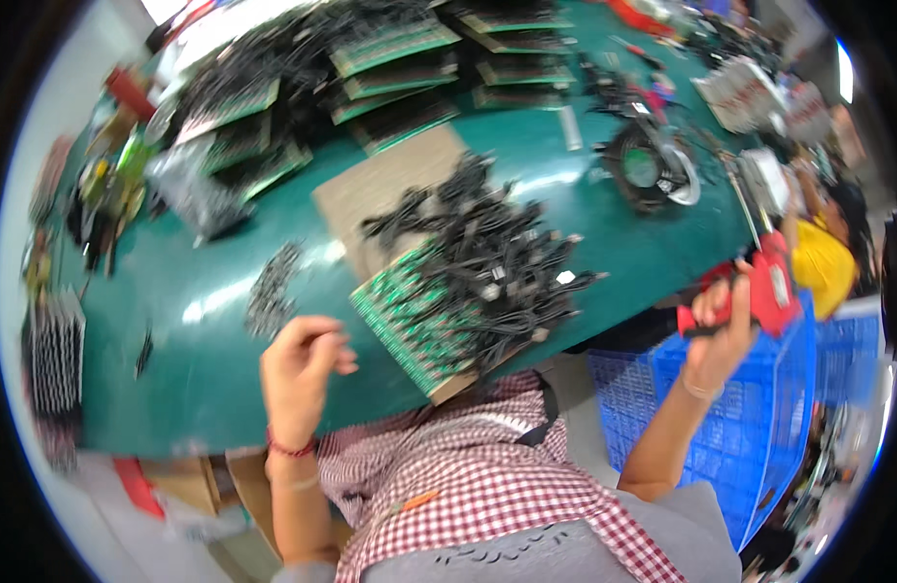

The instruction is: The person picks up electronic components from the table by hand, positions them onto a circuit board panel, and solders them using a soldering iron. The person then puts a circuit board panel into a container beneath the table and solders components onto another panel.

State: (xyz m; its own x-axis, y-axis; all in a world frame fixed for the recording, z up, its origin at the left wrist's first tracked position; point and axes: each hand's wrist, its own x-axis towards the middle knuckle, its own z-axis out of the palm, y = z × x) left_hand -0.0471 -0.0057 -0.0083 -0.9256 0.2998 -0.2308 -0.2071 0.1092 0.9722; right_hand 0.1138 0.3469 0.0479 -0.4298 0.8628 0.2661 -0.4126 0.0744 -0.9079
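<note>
My right hand (718, 316) is raised at the right, off the table's edge, and grips a red power screwdriver (759, 287) with a metal bit pointing up. My left hand (298, 369) hovers over the green table (215, 389) with its fingers loosely curled, beside a small heap of dark screws (271, 291); whether it pinches one I cannot tell. In front of me lies a green circuit board (414, 316) on a cardboard sheet (390, 189), partly covered by a pile of black cabled parts (492, 253).
Stacks of green boards (400, 58) with black cables fill the far side. A black fan (648, 170) sits at the right. A blue plastic crate (759, 408) stands beside my right arm. A person in yellow (823, 262) is at the far right. Cluttered bottles sit at the left.
</note>
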